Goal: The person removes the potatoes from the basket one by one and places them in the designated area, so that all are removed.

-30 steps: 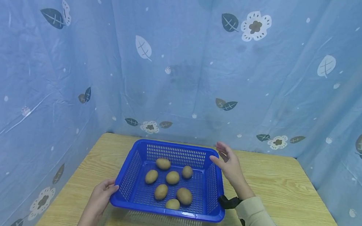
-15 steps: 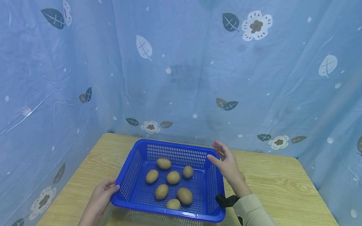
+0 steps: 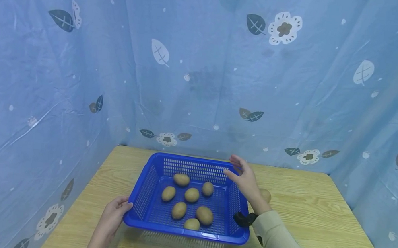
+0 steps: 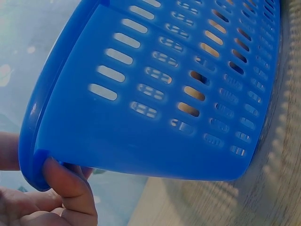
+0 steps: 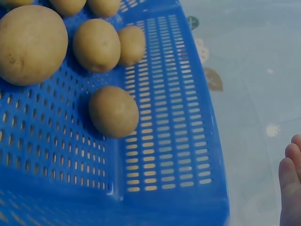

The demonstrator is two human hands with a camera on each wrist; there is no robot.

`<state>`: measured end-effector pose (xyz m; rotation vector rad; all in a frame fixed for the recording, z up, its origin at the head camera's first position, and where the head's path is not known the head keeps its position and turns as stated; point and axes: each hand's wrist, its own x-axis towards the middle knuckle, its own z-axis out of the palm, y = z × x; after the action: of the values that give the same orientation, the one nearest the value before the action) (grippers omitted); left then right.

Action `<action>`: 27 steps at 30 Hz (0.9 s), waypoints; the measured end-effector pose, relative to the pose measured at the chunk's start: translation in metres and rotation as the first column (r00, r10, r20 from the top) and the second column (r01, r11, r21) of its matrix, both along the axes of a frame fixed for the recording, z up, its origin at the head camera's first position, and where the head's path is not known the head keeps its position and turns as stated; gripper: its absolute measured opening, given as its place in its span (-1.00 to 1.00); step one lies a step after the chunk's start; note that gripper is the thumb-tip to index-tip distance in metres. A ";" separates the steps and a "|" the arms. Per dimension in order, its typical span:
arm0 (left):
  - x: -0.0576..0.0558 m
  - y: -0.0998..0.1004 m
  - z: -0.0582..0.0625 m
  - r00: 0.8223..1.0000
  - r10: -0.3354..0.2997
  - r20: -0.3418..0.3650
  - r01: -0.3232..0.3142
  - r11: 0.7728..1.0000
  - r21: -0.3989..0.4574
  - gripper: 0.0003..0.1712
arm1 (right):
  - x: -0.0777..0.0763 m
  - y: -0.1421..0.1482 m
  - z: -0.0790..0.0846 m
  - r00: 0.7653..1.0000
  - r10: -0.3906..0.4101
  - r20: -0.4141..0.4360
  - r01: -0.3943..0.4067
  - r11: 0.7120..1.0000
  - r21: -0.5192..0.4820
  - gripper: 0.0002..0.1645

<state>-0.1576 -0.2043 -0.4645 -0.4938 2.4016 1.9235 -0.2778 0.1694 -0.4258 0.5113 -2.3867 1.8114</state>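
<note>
A blue plastic basket (image 3: 187,234) with slotted walls holds several potatoes (image 3: 192,195) spread over its floor. My left hand (image 3: 112,216) pinches the rim at the near left corner; the left wrist view shows the thumb (image 4: 70,186) against the blue rim (image 4: 33,127). Over the basket's far right corner hovers my right hand (image 3: 248,183), its fingers extended and thumb apart, holding nothing. In the right wrist view only the fingertips (image 5: 292,174) show, beyond the basket wall. Another potato (image 3: 265,195) lies outside the basket, partly hidden behind the right wrist.
The basket stands on a wood-grain table (image 3: 302,215). A blue patterned curtain (image 3: 203,80) hangs behind the table and along both sides. A black strap mount (image 3: 245,219) on the right wrist is close to the basket's right rim.
My right hand has drifted a little left over the basket's far right corner. The potato outside the basket, hidden by that arm earlier, has come into view. My left hand keeps its grip.
</note>
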 end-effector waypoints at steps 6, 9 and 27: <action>0.000 0.000 0.000 1.000 0.002 -0.007 -0.002 1.000 0.012 -0.56 | -0.002 -0.008 0.001 1.000 0.004 0.016 -0.004 1.000 0.009 -0.23; 0.000 0.000 0.000 1.000 0.004 -0.004 -0.004 1.000 0.019 -0.56 | -0.004 -0.012 0.001 1.000 0.009 0.018 -0.009 1.000 0.012 -0.24; 0.001 0.002 0.001 1.000 0.007 -0.014 -0.006 1.000 0.019 -0.56 | -0.009 -0.036 0.002 0.997 0.054 0.062 -0.056 0.998 0.033 -0.25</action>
<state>-0.1566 -0.2026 -0.4630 -0.4895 2.3908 1.9570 -0.2872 0.1336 -0.4239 0.5383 -2.4721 1.8368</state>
